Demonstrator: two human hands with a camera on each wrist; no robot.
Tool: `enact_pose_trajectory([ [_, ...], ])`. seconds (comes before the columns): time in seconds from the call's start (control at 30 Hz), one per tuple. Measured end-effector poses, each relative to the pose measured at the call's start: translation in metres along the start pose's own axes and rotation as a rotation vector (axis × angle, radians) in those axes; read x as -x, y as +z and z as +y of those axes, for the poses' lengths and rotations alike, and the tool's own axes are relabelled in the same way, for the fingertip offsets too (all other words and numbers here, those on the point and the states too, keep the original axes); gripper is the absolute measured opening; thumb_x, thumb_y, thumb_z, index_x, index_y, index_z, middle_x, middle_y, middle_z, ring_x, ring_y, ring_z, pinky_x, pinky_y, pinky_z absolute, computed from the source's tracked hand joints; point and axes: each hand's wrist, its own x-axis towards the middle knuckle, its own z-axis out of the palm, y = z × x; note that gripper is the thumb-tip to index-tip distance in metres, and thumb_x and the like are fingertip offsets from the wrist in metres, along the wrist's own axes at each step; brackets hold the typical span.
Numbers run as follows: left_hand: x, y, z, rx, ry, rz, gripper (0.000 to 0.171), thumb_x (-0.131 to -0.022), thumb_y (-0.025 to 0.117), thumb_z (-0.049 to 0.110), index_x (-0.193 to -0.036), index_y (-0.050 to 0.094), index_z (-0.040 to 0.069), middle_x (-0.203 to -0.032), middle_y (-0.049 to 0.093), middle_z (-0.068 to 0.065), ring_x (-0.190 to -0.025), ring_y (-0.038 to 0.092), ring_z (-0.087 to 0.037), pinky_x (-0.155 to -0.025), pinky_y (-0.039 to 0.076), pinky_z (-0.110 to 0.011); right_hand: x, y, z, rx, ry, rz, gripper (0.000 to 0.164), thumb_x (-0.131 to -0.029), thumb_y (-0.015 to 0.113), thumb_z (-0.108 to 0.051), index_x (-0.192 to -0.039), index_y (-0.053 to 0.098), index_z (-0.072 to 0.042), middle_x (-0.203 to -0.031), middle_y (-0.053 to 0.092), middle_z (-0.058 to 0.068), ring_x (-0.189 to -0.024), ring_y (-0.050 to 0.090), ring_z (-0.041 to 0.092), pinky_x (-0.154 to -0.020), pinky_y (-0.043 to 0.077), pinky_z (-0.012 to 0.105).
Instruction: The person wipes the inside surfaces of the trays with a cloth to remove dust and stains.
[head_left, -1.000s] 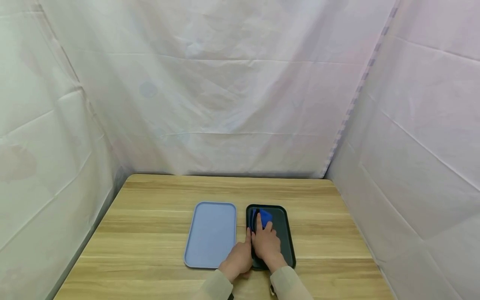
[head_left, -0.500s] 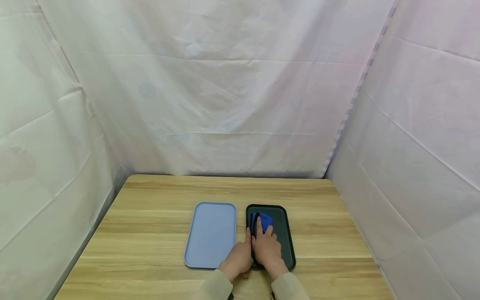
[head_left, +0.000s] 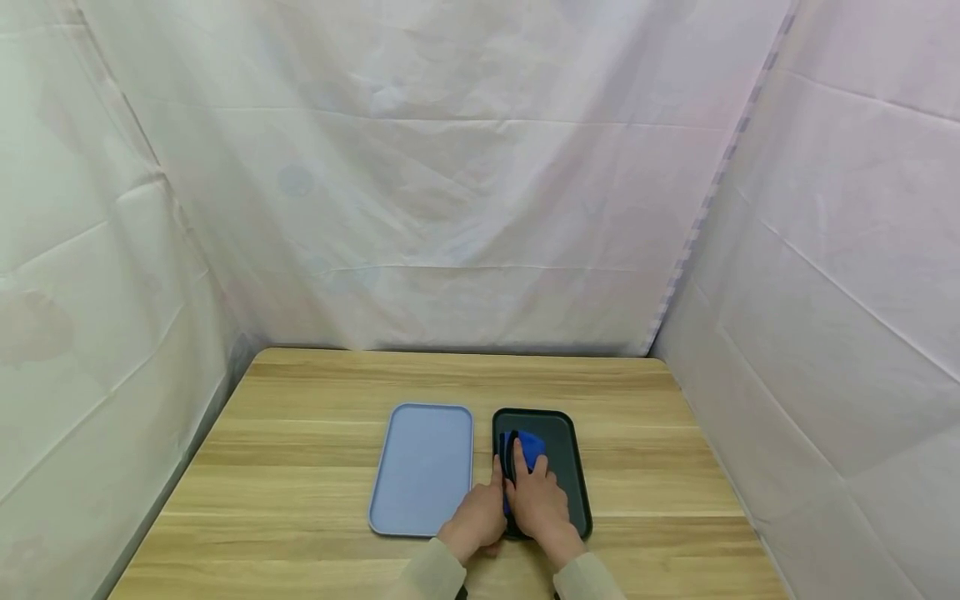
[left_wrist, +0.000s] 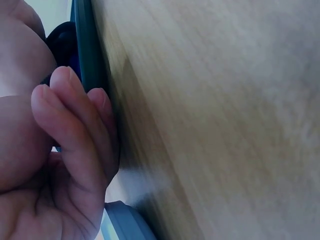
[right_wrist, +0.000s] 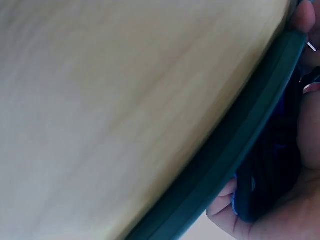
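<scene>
A blue soft-looking item with black bands or edging [head_left: 533, 444] lies at the left side of the dark green tray [head_left: 576, 479]; its exact kind is hard to tell. My right hand [head_left: 538, 502] grips it from above, the index finger stretched along the black band, the other fingers over the blue part. My left hand [head_left: 478, 515] is at the tray's left rim, its index finger straight and touching near the item's left edge. In the left wrist view the other left fingers [left_wrist: 82, 132] curl loosely beside the rim. The item's near end is mostly hidden under both hands.
A light blue tray [head_left: 422, 475] lies just left of the dark one, and the left forearm passes by its near right corner. Both rest on a wooden table [head_left: 300, 458]. White cloth sheets [head_left: 450, 208] hang behind and on both sides.
The right hand has drawn back slightly towards the body and to the right, and the blue item's far end has shifted nearer with it. The left hand stays in place.
</scene>
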Motion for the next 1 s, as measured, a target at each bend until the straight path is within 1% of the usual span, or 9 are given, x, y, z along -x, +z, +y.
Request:
enact_pose_trajectory([
  [0.17, -0.002, 0.004, -0.002, -0.006, -0.005, -0.008, 0.090, -0.091, 0.066, -0.005, -0.165, 0.014, -0.001, -0.056, 0.055, -0.006, -0.033, 0.050, -0.011, -0.041, 0.045, -0.027, -0.001, -0.001, 0.009, 0.009, -0.042, -0.015, 0.071, -0.104, 0.059, -0.043, -0.165, 0.028, -0.027, -0.126, 0.051, 0.027, -0.076, 0.055, 0.027, -0.051, 0.047, 0.042],
  [0.33, -0.003, 0.007, -0.002, 0.027, -0.027, -0.021, 0.093, -0.090, 0.064, -0.008, -0.166, 0.012, 0.002, -0.054, 0.054, -0.006, -0.031, 0.050, -0.011, -0.037, 0.045, -0.027, -0.002, -0.004, 0.019, 0.026, -0.082, -0.029, 0.070, -0.103, 0.060, -0.044, -0.165, 0.028, -0.031, -0.124, 0.052, 0.024, -0.076, 0.055, 0.025, -0.052, 0.047, 0.042],
  [0.47, -0.004, 0.007, -0.002, 0.035, -0.044, -0.033, 0.094, -0.090, 0.066, -0.007, -0.166, 0.011, 0.004, -0.055, 0.055, -0.006, -0.032, 0.051, -0.012, -0.038, 0.046, -0.029, -0.001, -0.006, 0.025, 0.038, -0.103, -0.029, 0.070, -0.103, 0.061, -0.045, -0.164, 0.030, -0.032, -0.119, 0.053, 0.022, -0.074, 0.053, 0.023, -0.052, 0.047, 0.041],
  [0.67, -0.005, 0.004, -0.002, 0.039, -0.050, -0.061, 0.096, -0.092, 0.069, -0.002, -0.167, 0.010, 0.005, -0.055, 0.057, -0.006, -0.033, 0.053, -0.012, -0.047, 0.050, -0.029, 0.002, -0.008, 0.034, 0.038, -0.119, -0.014, 0.069, -0.103, 0.061, -0.045, -0.164, 0.031, -0.032, -0.110, 0.052, 0.017, -0.070, 0.048, 0.021, -0.049, 0.041, 0.037],
  [0.73, -0.006, 0.004, -0.003, 0.041, -0.049, -0.064, 0.096, -0.092, 0.069, -0.002, -0.167, 0.009, 0.005, -0.056, 0.058, -0.005, -0.033, 0.053, -0.012, -0.048, 0.050, -0.029, 0.002, -0.008, 0.037, 0.032, -0.125, -0.008, 0.069, -0.103, 0.061, -0.044, -0.164, 0.031, -0.031, -0.108, 0.052, 0.016, -0.068, 0.047, 0.020, -0.049, 0.040, 0.036],
  [0.83, -0.006, 0.005, -0.005, 0.045, -0.045, -0.057, 0.096, -0.091, 0.068, -0.003, -0.167, 0.009, 0.005, -0.057, 0.058, -0.006, -0.033, 0.052, -0.012, -0.045, 0.049, -0.029, 0.002, -0.008, 0.040, 0.032, -0.128, -0.012, 0.069, -0.103, 0.061, -0.044, -0.164, 0.031, -0.031, -0.110, 0.052, 0.017, -0.068, 0.047, 0.020, -0.049, 0.041, 0.036],
  [1.0, -0.005, 0.004, -0.004, 0.042, -0.047, -0.055, 0.097, -0.091, 0.068, -0.004, -0.167, 0.009, 0.005, -0.057, 0.057, -0.006, -0.032, 0.051, -0.011, -0.042, 0.048, -0.029, 0.002, -0.009, 0.044, 0.038, -0.123, -0.021, 0.068, -0.104, 0.059, -0.043, -0.164, 0.030, -0.032, -0.117, 0.053, 0.020, -0.073, 0.051, 0.022, -0.050, 0.044, 0.038],
])
